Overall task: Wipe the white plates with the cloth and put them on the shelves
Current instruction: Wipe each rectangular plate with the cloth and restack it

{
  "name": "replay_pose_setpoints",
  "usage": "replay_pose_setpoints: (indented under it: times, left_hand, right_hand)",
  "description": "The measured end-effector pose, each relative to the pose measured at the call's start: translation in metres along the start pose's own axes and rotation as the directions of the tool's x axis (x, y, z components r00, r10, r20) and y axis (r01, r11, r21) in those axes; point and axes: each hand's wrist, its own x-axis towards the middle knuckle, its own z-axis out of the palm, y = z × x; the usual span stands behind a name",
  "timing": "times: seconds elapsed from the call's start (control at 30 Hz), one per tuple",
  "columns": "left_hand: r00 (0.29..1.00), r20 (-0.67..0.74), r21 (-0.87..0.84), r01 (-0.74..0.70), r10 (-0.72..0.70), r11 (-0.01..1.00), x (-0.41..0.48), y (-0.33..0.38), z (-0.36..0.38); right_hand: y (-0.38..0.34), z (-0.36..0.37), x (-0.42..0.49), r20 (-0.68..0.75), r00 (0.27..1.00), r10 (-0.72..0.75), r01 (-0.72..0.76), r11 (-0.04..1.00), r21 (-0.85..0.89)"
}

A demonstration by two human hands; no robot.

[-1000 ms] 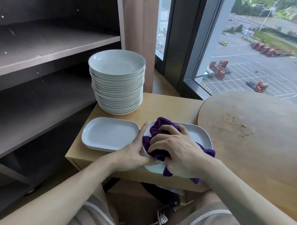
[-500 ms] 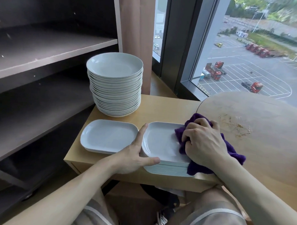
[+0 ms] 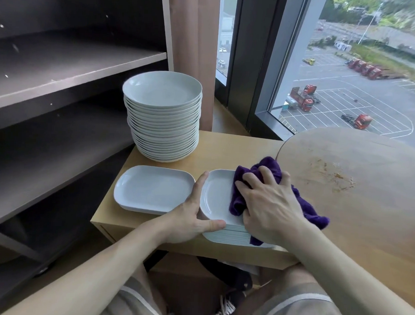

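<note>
A stack of white rectangular plates (image 3: 215, 198) sits at the front edge of the low wooden table (image 3: 228, 148). My left hand (image 3: 192, 218) braces the stack's left corner, index finger along the rim and thumb against the front edge. My right hand (image 3: 268, 203) presses a bunched purple cloth (image 3: 239, 196) onto the top plate, fingers curled into the fabric. A second small pile of rectangular plates (image 3: 152, 189) lies just to the left. Behind it stands a tall stack of round white plates (image 3: 162, 115).
Dark shelves (image 3: 70, 63) with nothing on them stand to the left, at and above table height. A round wooden tabletop (image 3: 357, 187) with crumbs overlaps the right side. A window and curtain stand behind. My knees are under the table's front edge.
My right hand swept the cloth from the plate's left half to its right side, then back toward the middle. My left hand kept its hold on the stack's corner.
</note>
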Motion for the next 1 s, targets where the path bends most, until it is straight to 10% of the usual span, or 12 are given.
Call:
replay_pose_setpoints:
  times: [0.37,0.73,1.0]
  left_hand:
    - [0.999,0.026,0.025,-0.035,0.034,0.999,-0.001,-0.001,-0.003]
    - [1.0,0.0,0.067,0.014,-0.014,0.998,-0.002,0.001,-0.003]
    - [1.0,0.008,0.047,0.028,-0.029,0.999,-0.002,0.0,-0.004]
  right_hand:
    - [-0.026,-0.022,-0.005,0.035,0.955,-0.295,0.281,0.936,0.214]
    - [0.002,-0.039,-0.017,0.32,0.944,0.079,-0.118,0.988,0.104]
    - [0.027,-0.01,0.001,-0.008,0.966,0.258,-0.258,0.966,0.028]
